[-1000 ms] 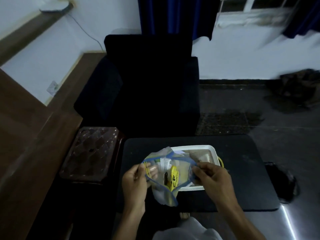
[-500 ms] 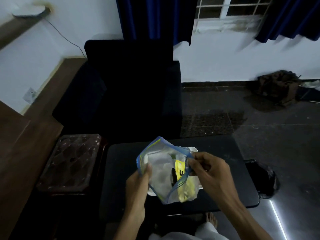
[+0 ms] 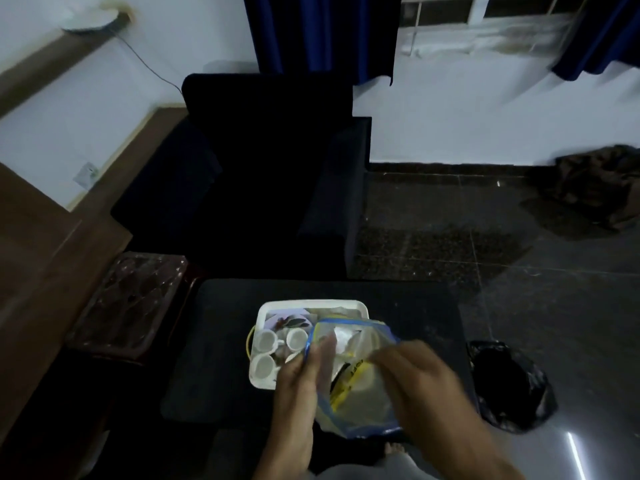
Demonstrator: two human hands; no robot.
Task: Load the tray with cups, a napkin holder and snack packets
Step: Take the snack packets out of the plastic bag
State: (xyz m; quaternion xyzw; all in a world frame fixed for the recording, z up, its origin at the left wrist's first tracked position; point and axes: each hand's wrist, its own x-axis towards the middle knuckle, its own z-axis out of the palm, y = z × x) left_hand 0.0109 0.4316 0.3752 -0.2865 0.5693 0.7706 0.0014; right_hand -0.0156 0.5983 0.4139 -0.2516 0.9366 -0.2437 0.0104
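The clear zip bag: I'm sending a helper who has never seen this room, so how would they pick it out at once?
Find the low black table in front of the dark armchair; a white tray holding white cups sits on it. The clear zip bag is held over the tray's right side by both hands. Only it has a blue rim and a yellow packet showing through.
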